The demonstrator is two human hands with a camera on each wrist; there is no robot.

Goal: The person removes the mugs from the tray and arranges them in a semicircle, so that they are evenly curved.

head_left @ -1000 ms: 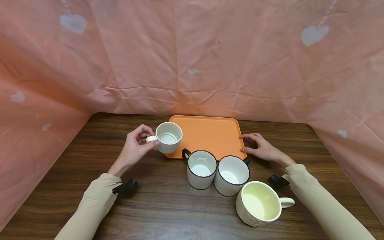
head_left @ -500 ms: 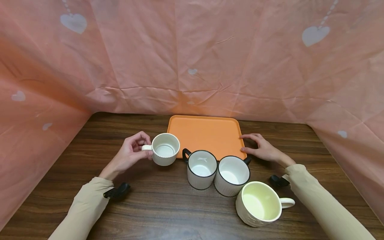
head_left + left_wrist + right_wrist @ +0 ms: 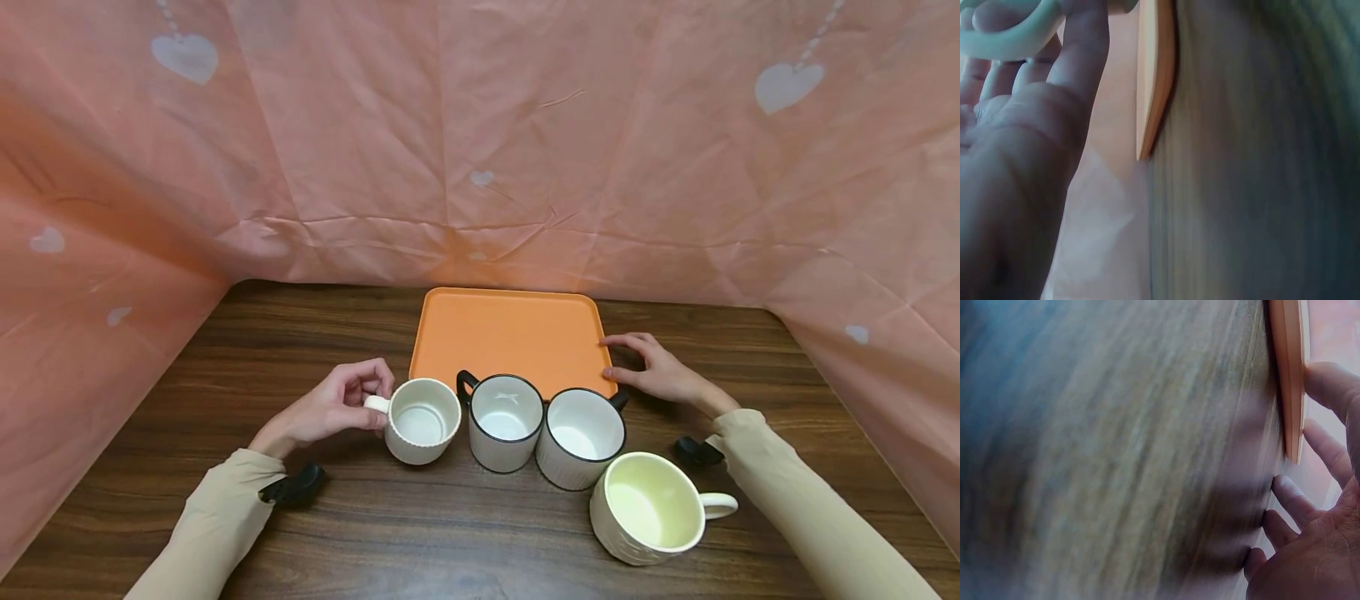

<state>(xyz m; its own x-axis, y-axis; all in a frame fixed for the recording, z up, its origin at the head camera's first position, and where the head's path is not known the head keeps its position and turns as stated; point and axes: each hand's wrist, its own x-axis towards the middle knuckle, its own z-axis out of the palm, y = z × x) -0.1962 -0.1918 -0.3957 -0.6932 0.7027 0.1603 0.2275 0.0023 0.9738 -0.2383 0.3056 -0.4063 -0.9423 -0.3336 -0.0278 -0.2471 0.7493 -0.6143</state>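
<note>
My left hand [image 3: 337, 407] pinches the handle of a small white ribbed mug [image 3: 422, 433], upright at the left of the mug row. In the left wrist view the curved handle [image 3: 1016, 42] crosses my fingers. My right hand [image 3: 660, 372] touches the right edge of an orange tray [image 3: 513, 333] with thumb and forefinger. In the right wrist view, its other fingers reach down by the table beside the tray edge [image 3: 1288, 369]. Two white mugs with black rims, a left one [image 3: 505, 437] and a right one [image 3: 573, 454], stand side by side in front of the tray.
A larger pale yellow mug [image 3: 633, 533] stands at the front right, its handle to the right. Beneath everything is a dark wooden table [image 3: 450, 542]. Pink cloth [image 3: 525, 125] with hearts hangs behind and at both sides.
The left hand has brought the white mug from over the tray's left corner toward the front, beside the left black-rimmed mug. My right hand has stayed at the tray edge.
</note>
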